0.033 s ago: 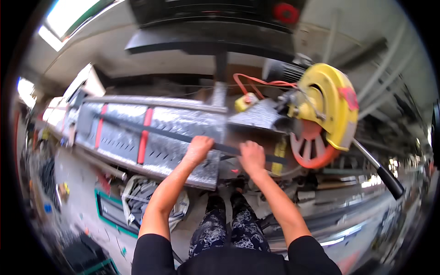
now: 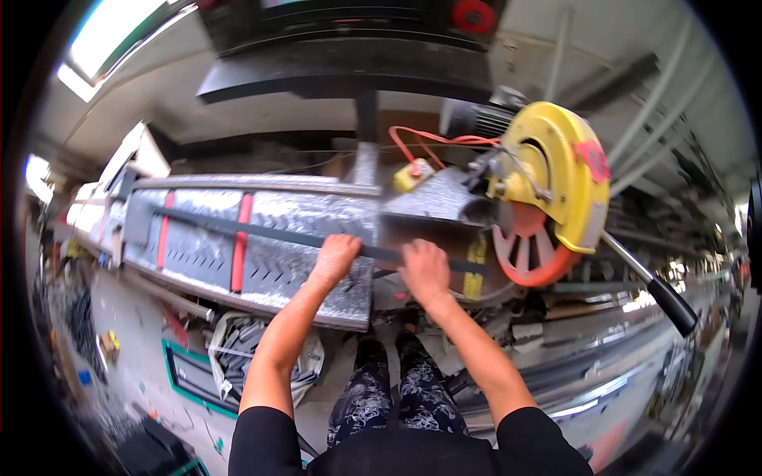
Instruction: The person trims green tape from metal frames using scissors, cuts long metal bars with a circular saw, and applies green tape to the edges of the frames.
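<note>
Taking the middle of the view as the clock's centre, a white sack (image 2: 314,366) slumps on the floor between 7 and 8 o'clock, its mouth open and packed with loose grey offcuts (image 2: 248,343); those underneath cannot be seen. At about 8 o'clock, beside the sack, lies a green-edged frame (image 2: 168,361). The long dark bar (image 2: 294,237) runs from 9 o'clock to between 3 and 4, crossing 2 red strips (image 2: 240,242) on the metal bench (image 2: 317,282). The left hand (image 2: 337,255), near 8 o'clock, is closed around the bar, and the right hand (image 2: 425,270), near 4, has its fingers curled over it; the undersides of both grips are hidden. At 2 o'clock stands a yellow saw guard (image 2: 556,159), covering much of the orange-red wheel (image 2: 524,238) below it. A yellow box (image 2: 411,176) with an orange cable (image 2: 413,136) sits at 1 o'clock, its inside not visible. The black machine (image 2: 349,63) at 12 is cut off by the top edge, and the far right is blurred clutter.
</note>
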The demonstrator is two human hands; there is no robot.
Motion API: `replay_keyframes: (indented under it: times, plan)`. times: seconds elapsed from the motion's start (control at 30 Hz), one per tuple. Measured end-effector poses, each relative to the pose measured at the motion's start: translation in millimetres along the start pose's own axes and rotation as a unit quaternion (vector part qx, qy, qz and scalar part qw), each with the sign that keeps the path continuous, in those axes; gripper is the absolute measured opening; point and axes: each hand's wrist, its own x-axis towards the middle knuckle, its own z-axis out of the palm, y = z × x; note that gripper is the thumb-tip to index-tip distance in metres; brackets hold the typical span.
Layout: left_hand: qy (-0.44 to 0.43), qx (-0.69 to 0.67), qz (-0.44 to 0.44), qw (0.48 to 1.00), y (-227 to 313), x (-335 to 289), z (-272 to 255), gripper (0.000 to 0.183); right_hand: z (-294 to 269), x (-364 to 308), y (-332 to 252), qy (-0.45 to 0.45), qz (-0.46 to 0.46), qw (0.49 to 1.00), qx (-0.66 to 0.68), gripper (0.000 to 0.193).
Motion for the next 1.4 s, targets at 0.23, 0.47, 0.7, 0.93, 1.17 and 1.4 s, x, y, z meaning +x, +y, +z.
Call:
replay_keyframes:
  times: [0.23, 0.47, 0.7, 0.93, 1.17, 1.4]
  plan:
    - [0.036, 0.021, 0.003, 0.999, -8, 73, 54, 0.023, -109, -75, 1, 0.071, -0.081, 0.985, 0.136, 0.024]
    - [-0.012, -0.019, -0.022, 1.000, -23, 71, 49, 0.036, -323, -116, 27, 0.237, -0.079, 0.953, -0.169, 0.022]
    - [0.024, -0.070, -0.009, 0.997, -11, 78, 35, 0.055, -433, -82, 35, 0.003, 0.213, 0.973, -0.092, 0.044]
    - [-0.011, -0.058, -0.007, 0.998, 1, 85, 42, 0.037, -425, -84, 34, 0.042, 0.316, 0.944, 0.081, 0.042]
    - [-0.010, -0.010, -0.024, 1.000, -2, 87, 49, 0.037, -406, -96, 33, 0.093, 0.253, 0.962, -0.038, 0.042]
    - [-0.024, 0.018, -0.016, 0.999, 10, 95, 53, 0.032, -375, -137, 24, 0.100, 0.278, 0.948, -0.120, 0.043]
